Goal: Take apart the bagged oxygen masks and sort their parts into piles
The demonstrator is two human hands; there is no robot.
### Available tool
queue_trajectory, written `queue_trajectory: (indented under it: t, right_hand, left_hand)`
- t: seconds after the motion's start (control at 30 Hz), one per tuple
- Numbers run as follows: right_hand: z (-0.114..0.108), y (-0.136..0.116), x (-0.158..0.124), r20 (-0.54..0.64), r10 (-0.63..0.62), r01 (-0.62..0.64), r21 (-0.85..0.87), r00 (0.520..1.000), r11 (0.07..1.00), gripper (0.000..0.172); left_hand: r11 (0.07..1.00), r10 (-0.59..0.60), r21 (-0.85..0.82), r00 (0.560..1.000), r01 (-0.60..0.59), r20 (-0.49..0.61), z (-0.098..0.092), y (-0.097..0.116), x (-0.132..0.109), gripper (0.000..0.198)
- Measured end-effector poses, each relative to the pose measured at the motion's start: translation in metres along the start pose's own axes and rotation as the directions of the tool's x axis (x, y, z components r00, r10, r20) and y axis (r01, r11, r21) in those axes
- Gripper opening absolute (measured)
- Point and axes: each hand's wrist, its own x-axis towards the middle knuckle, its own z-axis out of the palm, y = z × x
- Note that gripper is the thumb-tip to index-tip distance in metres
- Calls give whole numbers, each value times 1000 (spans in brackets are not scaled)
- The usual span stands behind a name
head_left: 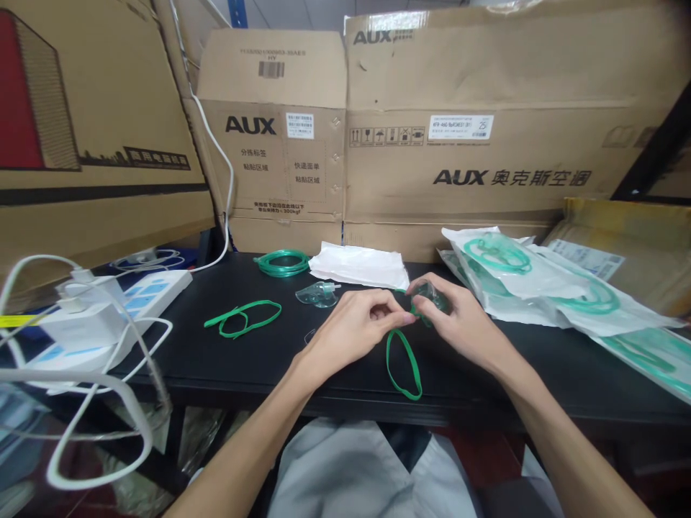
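My left hand is closed in a pinch at the end of a green elastic strap, close to the fingers of my right hand. The strap hangs in a loop below both hands, onto the black table. Curled around a clear greenish plastic mask, my right hand grips it; the fingers cover part of the mask. Exactly where strap and mask meet is hidden by the fingertips. Left of my hands lie a small clear plastic mask piece and a second green elastic strap.
Coiled green tubing and a white wrapper lie at the table's back. Bagged green tubing sets are piled on the right. A power strip with white cables stands left. Large cardboard boxes wall off the back.
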Motion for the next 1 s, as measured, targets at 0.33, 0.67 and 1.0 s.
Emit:
queue_trajectory:
  t: [0.33,0.67,1.0]
  right_hand:
    - [-53,36,4,-177,115,-152,-213,978,965,18]
    - [-13,9,1,115,41,-39,-20,993,999,12]
    - [-40,30,4,-91,85,-92,-81,992,992,13]
  left_hand:
    - [996,-58,74,998,59,-5,-2,-8,-5,27]
    - [981,130,154,990,-120,-58,20,9,-6,26]
    - [968,43,249,999,-36,-22,13,-7,-7,26]
